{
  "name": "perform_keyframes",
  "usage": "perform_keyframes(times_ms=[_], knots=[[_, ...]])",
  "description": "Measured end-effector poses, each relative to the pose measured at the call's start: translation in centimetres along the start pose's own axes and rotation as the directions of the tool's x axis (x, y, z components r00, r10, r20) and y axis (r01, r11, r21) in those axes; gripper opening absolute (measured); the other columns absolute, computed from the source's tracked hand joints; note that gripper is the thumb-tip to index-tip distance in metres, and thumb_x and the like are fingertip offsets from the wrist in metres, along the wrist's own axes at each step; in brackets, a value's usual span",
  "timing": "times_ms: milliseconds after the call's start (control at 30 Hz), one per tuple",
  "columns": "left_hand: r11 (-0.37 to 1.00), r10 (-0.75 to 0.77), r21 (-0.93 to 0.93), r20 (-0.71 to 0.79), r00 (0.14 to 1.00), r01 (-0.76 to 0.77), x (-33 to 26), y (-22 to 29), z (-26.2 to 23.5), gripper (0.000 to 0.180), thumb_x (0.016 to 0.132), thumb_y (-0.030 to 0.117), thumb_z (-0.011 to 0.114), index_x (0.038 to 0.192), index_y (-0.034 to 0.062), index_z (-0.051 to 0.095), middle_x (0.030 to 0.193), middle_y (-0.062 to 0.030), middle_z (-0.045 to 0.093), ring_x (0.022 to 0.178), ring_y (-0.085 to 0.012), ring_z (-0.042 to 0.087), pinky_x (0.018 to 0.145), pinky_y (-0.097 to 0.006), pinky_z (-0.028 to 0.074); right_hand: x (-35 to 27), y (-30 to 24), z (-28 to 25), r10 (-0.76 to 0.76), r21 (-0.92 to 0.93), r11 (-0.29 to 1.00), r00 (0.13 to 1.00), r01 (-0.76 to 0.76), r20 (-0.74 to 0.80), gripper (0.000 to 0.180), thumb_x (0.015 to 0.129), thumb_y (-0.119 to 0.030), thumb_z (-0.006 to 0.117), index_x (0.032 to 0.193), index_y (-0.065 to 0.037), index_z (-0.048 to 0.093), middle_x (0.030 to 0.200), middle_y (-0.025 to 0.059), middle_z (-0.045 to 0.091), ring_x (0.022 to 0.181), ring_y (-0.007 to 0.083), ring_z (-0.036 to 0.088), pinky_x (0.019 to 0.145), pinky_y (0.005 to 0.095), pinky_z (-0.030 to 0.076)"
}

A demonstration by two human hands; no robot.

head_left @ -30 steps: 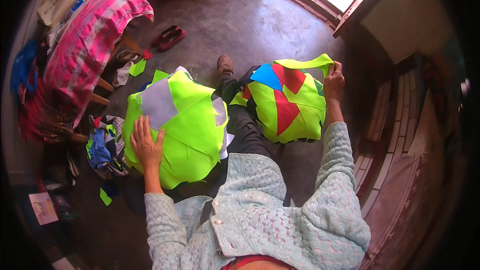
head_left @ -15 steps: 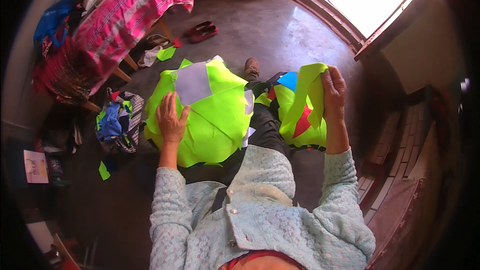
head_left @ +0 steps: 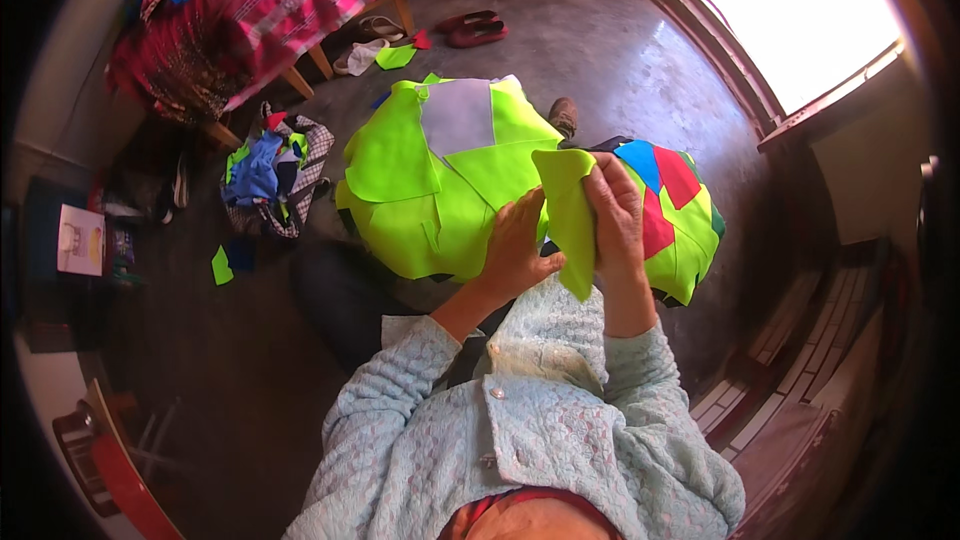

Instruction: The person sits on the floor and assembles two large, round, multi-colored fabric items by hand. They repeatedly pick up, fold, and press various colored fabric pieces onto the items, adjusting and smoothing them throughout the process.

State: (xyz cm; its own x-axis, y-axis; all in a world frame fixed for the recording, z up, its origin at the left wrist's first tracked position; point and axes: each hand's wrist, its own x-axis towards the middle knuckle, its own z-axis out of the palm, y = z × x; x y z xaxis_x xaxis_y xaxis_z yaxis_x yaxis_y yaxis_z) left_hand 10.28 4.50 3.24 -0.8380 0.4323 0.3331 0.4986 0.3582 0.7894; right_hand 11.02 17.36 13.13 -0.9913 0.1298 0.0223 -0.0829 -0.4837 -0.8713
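Note:
My right hand (head_left: pixel 618 210) grips a neon yellow-green cloth piece (head_left: pixel 566 205), which hangs from between thumb and fingers in front of my lap. Close to it, my left hand (head_left: pixel 512 252) is open, fingers stretched out and thumb apart, at the lower right side of a large round pile of neon cloth pieces (head_left: pixel 390 235). A grey piece (head_left: pixel 458 122) lies on top of that pile. Right of my right hand sits a smaller pile of cloth pieces (head_left: pixel 690 250), neon with blue (head_left: pixel 641 162) and red (head_left: pixel 678 178) ones on it. My right wrist partly hides this smaller pile.
At left on the floor is a checked bag (head_left: pixel 318 145) of mixed cloth scraps, with a loose neon scrap (head_left: pixel 221 266) nearby. Dark red shoes (head_left: pixel 478 32) lie beside a table with a pink cloth (head_left: pixel 300 0). A bright doorway (head_left: pixel 795 25) is at far right.
My right hand has brought the neon piece left and down from the smaller pile. My left hand has slid from the large pile's left side to its lower right. The view has shifted.

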Motion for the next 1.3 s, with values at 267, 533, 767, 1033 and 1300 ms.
perform_keyframes(times_ms=[267, 533, 767, 1033, 1300], knots=[[0.897, -0.308, -0.376, -0.148, 0.94, 0.234, -0.1, -0.4, -1.4, 0.018, 0.085, 0.004, 0.065, 0.102, -0.0007, 0.067, 0.089, -0.0142, 0.07, 0.083, -0.0251, 0.069, 0.074, -0.031, 0.052, -0.2, 0.6, -0.3, -0.069, 0.018, 0.997, 0.997, 0.069, 0.018, 0.014, 0.1, -0.016, 0.055, 0.107, -0.004, 0.059, 0.092, -0.0001, 0.064, 0.079, 0.0051, 0.059, 0.068, 0.02, 0.048], [0.813, -0.398, -0.433, 0.079, 0.914, 0.391, 0.1, -2.9, -11.5, 0.015, 0.087, 0.002, 0.066, 0.1, -0.0012, 0.07, 0.085, 0.0031, 0.068, 0.078, -0.0033, 0.058, 0.071, -0.022, 0.048, 1.4, -2.4, -6.1, 0.047, -0.291, 0.957, 0.996, -0.022, 0.08, 0.032, 0.081, -0.003, 0.075, 0.108, -0.005, 0.058, 0.098, 0.0021, 0.064, 0.089, 0.0104, 0.062, 0.079, 0.024, 0.05], [0.768, -0.48, -0.305, 0.308, 0.822, 0.563, -0.3, -4.6, -19.6, 0.016, 0.083, 0.001, 0.067, 0.098, -0.0034, 0.069, 0.087, -0.0009, 0.07, 0.078, -0.0055, 0.061, 0.071, -0.022, 0.048, 4.0, -1.9, -8.8, 0.405, -0.707, 0.696, 0.881, -0.123, 0.245, 0.03, 0.075, 0.002, 0.07, 0.103, -0.001, 0.06, 0.094, 0.0011, 0.062, 0.089, 0.0095, 0.059, 0.082, 0.025, 0.047], [0.835, -0.492, -0.109, 0.29, 0.821, 0.539, -0.1, -8.6, -24.2, 0.019, 0.081, 0.0, 0.063, 0.099, -0.0044, 0.069, 0.088, -0.0025, 0.07, 0.079, -0.0069, 0.06, 0.075, -0.024, 0.048, 7.2, -0.5, -8.1, 0.546, -0.854, 0.504, 0.814, -0.13, 0.199, 0.021, 0.084, -0.006, 0.065, 0.103, 0.001, 0.064, 0.089, -0.001, 0.061, 0.083, 0.007, 0.056, 0.074, 0.0241, 0.046], [0.801, -0.558, -0.125, 0.202, 0.805, 0.586, 4.8, -12.6, -27.1, 0.022, 0.075, 0.0, 0.064, 0.096, -0.0045, 0.07, 0.083, -0.0044, 0.07, 0.074, -0.0106, 0.062, 0.072, -0.027, 0.049, 15.1, 0.9, -7.5, 0.302, -0.794, 0.607, 0.934, -0.035, 0.189, 0.022, 0.087, -0.013, 0.061, 0.103, 0.001, 0.067, 0.082, 0.0003, 0.065, 0.071, 0.0084, 0.06, 0.064, 0.0255, 0.049]])
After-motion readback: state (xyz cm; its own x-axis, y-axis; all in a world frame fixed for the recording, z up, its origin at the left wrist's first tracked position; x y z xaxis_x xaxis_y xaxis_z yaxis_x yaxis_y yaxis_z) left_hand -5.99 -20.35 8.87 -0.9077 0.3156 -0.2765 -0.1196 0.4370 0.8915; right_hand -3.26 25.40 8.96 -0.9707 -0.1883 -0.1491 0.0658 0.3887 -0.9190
